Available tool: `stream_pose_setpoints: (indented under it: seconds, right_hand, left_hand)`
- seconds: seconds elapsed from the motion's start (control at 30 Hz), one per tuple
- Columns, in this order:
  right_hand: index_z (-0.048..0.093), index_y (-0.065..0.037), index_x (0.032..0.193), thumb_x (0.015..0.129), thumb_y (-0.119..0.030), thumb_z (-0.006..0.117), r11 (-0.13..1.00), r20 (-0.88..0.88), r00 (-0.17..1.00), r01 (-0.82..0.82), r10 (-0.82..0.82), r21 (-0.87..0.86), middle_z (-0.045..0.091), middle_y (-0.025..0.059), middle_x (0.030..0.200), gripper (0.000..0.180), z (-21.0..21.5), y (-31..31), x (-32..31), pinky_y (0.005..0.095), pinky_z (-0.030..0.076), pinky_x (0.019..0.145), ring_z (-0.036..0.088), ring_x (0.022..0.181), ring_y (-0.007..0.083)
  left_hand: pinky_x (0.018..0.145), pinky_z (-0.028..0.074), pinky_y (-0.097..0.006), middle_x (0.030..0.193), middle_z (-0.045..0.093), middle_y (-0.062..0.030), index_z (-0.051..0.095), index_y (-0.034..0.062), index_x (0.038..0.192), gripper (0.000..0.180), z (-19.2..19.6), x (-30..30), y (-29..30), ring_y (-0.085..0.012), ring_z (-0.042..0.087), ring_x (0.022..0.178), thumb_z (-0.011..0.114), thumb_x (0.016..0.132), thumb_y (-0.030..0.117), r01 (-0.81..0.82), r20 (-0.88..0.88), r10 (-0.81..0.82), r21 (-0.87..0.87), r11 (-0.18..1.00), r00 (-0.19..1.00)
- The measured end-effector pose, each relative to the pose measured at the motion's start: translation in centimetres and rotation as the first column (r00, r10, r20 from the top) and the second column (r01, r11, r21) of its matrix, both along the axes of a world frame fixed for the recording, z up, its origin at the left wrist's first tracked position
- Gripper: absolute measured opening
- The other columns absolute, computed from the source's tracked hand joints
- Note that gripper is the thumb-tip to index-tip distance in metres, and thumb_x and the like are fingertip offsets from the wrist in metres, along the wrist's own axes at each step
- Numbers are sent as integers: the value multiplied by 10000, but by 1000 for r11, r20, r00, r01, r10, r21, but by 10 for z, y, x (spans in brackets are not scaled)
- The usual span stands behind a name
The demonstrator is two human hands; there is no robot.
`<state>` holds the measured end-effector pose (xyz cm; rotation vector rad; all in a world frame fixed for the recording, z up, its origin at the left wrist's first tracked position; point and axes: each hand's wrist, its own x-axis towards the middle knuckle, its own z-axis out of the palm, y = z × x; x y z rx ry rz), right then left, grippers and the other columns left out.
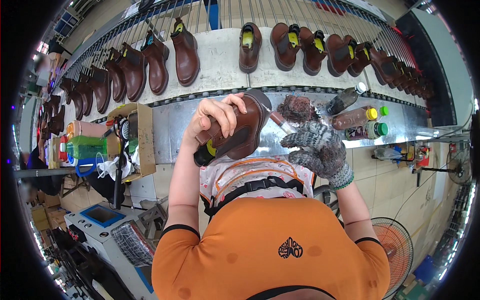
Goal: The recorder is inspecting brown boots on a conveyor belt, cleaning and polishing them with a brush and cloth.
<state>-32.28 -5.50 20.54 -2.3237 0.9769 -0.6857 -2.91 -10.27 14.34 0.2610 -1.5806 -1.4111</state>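
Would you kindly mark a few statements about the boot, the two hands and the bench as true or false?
1. The left hand grips a brown boot. True.
2. The right hand is bare. False: it wears a speckled knit glove.
3. The right hand holds a brush with a dark, fuzzy head beside the boot. True.
4. The conveyor behind carries white sneakers. False: it carries rows of brown boots.
5. Three capped bottles lie on the metal bench to the person's right. True.
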Motion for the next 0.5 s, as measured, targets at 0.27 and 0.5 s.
stream_pose_setpoints:
  seconds: [0.27, 0.5]
  right_hand:
    - [693, -214, 966, 740, -399, 682, 990, -104, 994, -58, 44, -131, 608, 26, 864, 292, -6, -8, 5, 328, 461, 669, 590, 800, 219]
    - [681, -203, 941, 756, -394, 672, 986, -92, 992, -98, 86, -137, 567, 27, 781, 267, -6, -11, 9, 344, 425, 619, 571, 760, 222]
  left_hand:
    - [1030, 206, -425, 582, 595, -45, 626, 77, 531, 648, 1, -2, 1, -250, 533, 896, 520, 770, 670, 12, -12, -12, 8, 1000, 1000]
    - [1027, 212, -431, 598, 597, -40, 631, 73, 543, 675, -2, 1, -1, -244, 527, 900, 492, 776, 691, 28, 12, -28, 8, 1000, 1000]
